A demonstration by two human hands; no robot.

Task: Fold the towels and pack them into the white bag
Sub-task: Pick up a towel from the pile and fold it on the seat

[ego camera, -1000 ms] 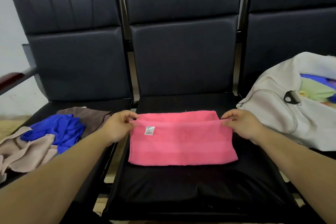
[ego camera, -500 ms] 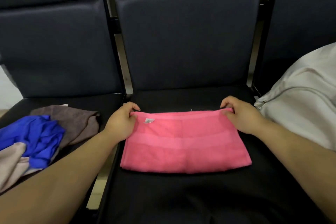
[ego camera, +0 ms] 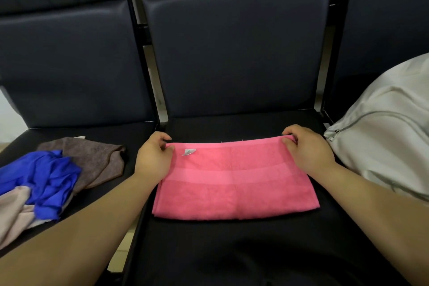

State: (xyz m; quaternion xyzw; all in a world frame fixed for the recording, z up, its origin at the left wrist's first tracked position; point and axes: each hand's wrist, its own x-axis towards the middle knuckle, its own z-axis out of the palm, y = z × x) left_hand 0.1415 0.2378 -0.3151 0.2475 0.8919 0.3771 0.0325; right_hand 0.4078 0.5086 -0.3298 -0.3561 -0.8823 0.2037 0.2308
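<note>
We are holding the pink towel [ego camera: 234,183], part-folded on the middle seat [ego camera: 232,251], our left hand [ego camera: 153,158] and right hand [ego camera: 306,148] each pinching a far corner. A blue towel [ego camera: 46,176], brown towel [ego camera: 97,158] and beige towel [ego camera: 11,211] are lying heaped on the left, yet to be folded; the white bag [ego camera: 383,128] is waiting on the right, its inside hidden

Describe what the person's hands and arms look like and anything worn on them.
The left hand and right hand are bare: no gloves, rings, watch or wristbands are visible. No sleeves show anywhere up to the frame edge, and there are no markings or straps.
</note>
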